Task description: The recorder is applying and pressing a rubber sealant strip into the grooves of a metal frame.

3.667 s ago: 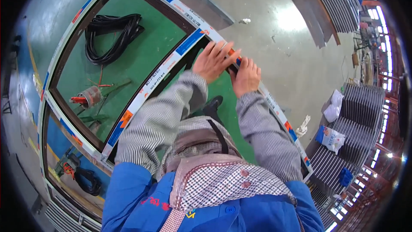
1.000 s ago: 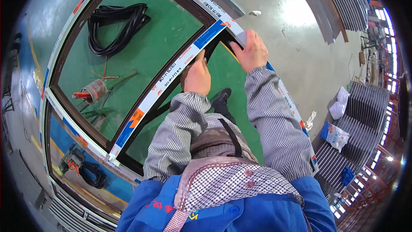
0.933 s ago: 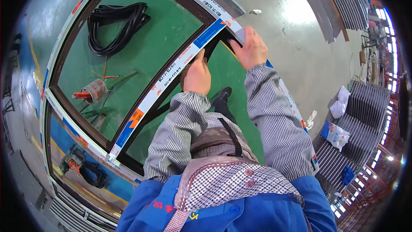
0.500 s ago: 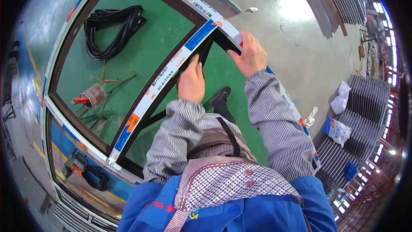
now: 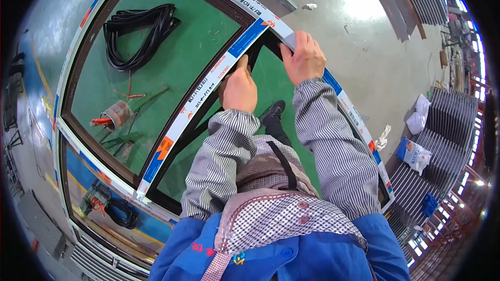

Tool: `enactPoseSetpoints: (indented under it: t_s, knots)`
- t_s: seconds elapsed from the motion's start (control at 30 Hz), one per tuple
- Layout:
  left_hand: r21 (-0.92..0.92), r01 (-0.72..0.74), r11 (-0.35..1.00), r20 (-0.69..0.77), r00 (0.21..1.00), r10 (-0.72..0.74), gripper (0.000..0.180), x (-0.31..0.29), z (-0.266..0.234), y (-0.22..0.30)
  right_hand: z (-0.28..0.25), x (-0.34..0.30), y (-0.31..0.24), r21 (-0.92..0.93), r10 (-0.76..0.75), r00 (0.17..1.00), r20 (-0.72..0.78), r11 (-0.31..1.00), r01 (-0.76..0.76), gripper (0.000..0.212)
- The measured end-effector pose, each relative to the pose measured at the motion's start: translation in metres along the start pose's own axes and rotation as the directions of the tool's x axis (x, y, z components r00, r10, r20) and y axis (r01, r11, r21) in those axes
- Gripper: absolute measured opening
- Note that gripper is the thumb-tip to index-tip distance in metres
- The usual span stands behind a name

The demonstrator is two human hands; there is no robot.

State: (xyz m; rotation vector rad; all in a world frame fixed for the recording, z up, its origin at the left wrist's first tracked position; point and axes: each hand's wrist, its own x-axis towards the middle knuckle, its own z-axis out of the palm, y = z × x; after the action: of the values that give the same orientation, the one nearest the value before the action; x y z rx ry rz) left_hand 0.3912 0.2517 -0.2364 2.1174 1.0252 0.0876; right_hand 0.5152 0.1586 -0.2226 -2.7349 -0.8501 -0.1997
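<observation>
A large dark brown window frame (image 5: 204, 84), covered in white, blue and orange protective film, stands raised above the floor, its openings without glass. My right hand (image 5: 305, 58) is closed over the outer bar near the upper corner, thumb inside the opening. Against the inner side of the dividing bar is my left hand (image 5: 240, 89), one finger pointing up along the edge and the others curled and partly hidden. A black strip (image 5: 254, 52) runs slantwise from that corner down behind my left hand; it seems to be in those fingers, though the contact is hidden.
Seen through the left opening are a coil of black rubber strip (image 5: 136, 34) and a bucket (image 5: 117, 114) with red-handled tools. A power tool (image 5: 97, 198) lies below the lower-left opening. Stacked metal profiles (image 5: 448, 140) and a white-and-blue bag (image 5: 414, 155) are at right.
Both hands stay at the same corner. My left hand has turned slightly, its finger now more upright along the bar. The whole view has shifted a little.
</observation>
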Motion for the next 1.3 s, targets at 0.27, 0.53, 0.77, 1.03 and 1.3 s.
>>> enactPoseSetpoints:
  t_s: [0.27,0.53,0.77,1.03,1.3]
  knots:
    - [0.048,0.007,0.999,0.09,0.996,-0.011,0.034,-0.001,-0.003,-0.002,0.01,0.01,-0.011,0.022,-0.036,0.999,-0.025,0.999,0.036,0.039]
    - [0.105,-0.017,0.994,0.052,0.999,0.012,0.031,-0.007,-0.005,0.009,0.012,0.012,-0.024,-0.036,-0.006,0.996,-0.086,0.999,0.003,0.036]
    - [0.039,-0.034,0.999,0.06,0.998,0.031,0.033,-0.004,0.005,-0.006,0.008,0.01,-0.006,0.171,-0.057,0.998,-0.022,0.983,0.06,0.037]
    - [0.161,0.011,0.987,0.164,0.986,-0.038,0.035,-0.014,0.002,0.006,0.009,0.01,-0.008,0.129,-0.028,0.999,-0.019,0.991,0.03,0.037]
    - [-0.127,0.004,0.992,-0.083,0.996,-0.015,0.029,0.001,0.017,-0.014,0.009,0.01,-0.015,0.105,-0.023,0.999,-0.044,0.994,0.028,0.039]
